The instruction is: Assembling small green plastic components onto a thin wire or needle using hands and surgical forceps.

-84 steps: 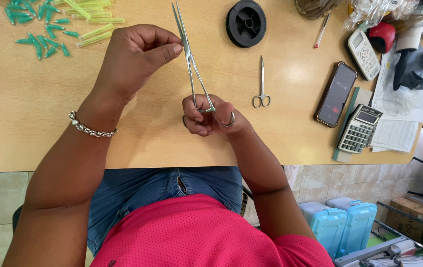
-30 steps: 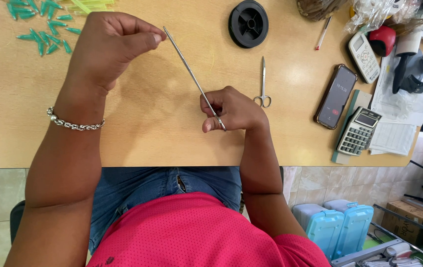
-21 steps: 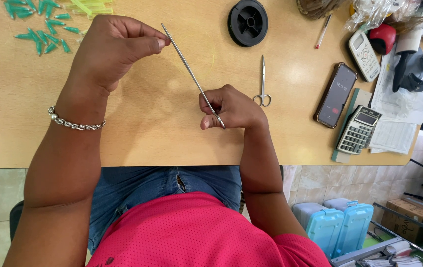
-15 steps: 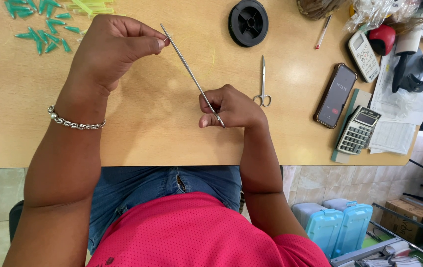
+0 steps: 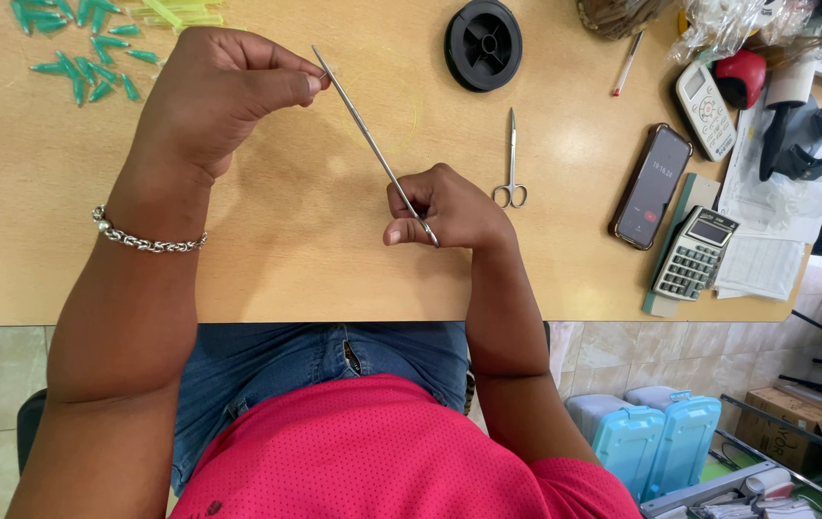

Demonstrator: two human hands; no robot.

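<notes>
The long slim forceps (image 5: 372, 144) at frame centre are bright, polished metal, as are the small scissors (image 5: 511, 163) to their right. The table (image 5: 286, 259) is smooth, matt, pale wood. At upper left, green tips (image 5: 74, 67) look like translucent plastic. The spool (image 5: 484, 44) at top is matt black plastic. The wrist chain (image 5: 147, 238) is shiny metal.

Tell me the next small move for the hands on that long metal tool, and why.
Probably draw the left hand slightly away from the tool's tip: its fingertips pinch something too fine to see right at the end of the forceps, which the right hand grips by the handles, above the table.
</notes>
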